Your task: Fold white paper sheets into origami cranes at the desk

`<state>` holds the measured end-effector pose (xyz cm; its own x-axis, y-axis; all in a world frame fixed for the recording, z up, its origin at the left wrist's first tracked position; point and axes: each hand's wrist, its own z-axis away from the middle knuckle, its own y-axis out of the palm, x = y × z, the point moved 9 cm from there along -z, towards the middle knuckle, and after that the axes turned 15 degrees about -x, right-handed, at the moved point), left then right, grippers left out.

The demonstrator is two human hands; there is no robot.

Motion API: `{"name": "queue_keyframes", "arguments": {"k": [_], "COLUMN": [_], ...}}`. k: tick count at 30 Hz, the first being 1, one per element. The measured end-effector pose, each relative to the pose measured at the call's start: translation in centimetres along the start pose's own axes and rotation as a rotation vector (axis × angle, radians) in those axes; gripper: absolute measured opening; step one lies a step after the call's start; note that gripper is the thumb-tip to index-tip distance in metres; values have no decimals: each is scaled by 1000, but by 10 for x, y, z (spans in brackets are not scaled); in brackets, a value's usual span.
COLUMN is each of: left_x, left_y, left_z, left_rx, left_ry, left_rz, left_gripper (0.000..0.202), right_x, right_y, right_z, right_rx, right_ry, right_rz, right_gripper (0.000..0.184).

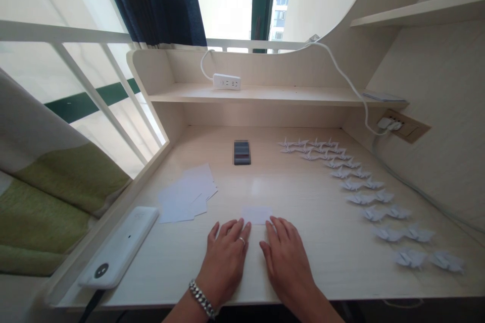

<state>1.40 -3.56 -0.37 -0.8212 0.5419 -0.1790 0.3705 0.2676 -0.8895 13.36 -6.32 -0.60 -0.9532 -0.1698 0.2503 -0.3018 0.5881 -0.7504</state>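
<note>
Here, hands palm-down, fingertips touching paper

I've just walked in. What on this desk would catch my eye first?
Probably the double row of white paper cranes curving along the right side of the desk. Next come the left hand and right hand, lying flat near the front edge with fingertips on a small white sheet. A loose pile of white sheets lies to their left.

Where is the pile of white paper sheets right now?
In the head view, the pile of sheets lies left of centre, just beyond the left hand, between the flat white device and the dark phone.
</note>
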Motion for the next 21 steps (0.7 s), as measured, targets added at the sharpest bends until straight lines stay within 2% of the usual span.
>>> {"name": "queue_keyframes", "arguments": {"k": [4,10,14,16,18,21], "left_x": [2,4,0,-5,-16,-32], "left_y": [1,-1,-3,-1,1,12], "left_z": [1,0,-16,-31,-46,-61], "left_rx": [1,-2,34,52,78,229], "left_ry": [-10,-30,-22,22,134,308], "left_rz": [15,30,46,46,67,56], "left_gripper": [41,39,32,21,19,17], "right_x": [28,9,4,4,4,3], "right_y": [12,11,10,12,13,12], "right_z": [-2,2,2,0,-3,-8], "right_rx": [44,101,97,97,102,122], "right_ry": [-39,27,26,19,9,3], "right_rz": [-110,-88,-91,-90,-95,-128], "right_gripper": [39,39,38,37,36,35]}}
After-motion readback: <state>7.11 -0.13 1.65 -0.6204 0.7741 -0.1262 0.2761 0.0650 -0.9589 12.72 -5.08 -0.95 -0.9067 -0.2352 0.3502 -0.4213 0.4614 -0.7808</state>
